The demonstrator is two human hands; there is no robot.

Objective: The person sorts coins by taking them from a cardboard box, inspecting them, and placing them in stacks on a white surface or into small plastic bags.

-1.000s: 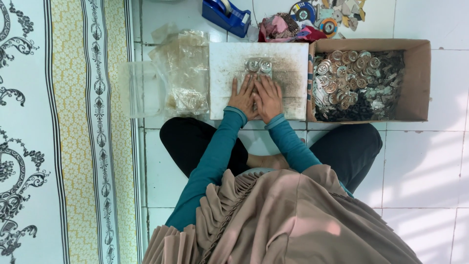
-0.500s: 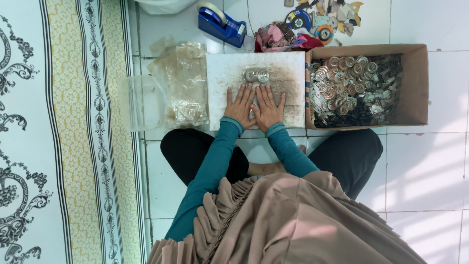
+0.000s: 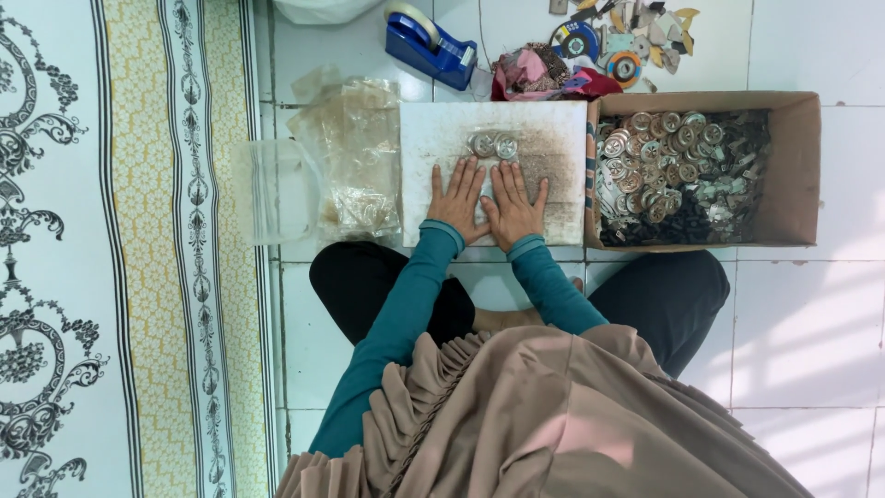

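My left hand (image 3: pixel 458 196) and my right hand (image 3: pixel 513 204) lie flat side by side on a white, stained board (image 3: pixel 553 138) on the tiled floor, fingers spread and pointing away from me. Both palms press on a clear plastic bag on the board; its outline is hard to make out. Just beyond my fingertips sits a small cluster of round silvery metal pieces (image 3: pixel 493 144). Neither hand grips anything.
A cardboard box (image 3: pixel 797 166) full of round metal pieces stands right of the board. A pile of clear plastic bags (image 3: pixel 355 157) lies to the left. A blue tape dispenser (image 3: pixel 426 41), cloth scraps (image 3: pixel 539 74) and small discs (image 3: pixel 576 41) lie beyond. A patterned mat (image 3: pixel 120 249) covers the left.
Both hands have slid a little toward me along the board, leaving the silvery pieces clear of my fingertips. The view has shifted slightly.
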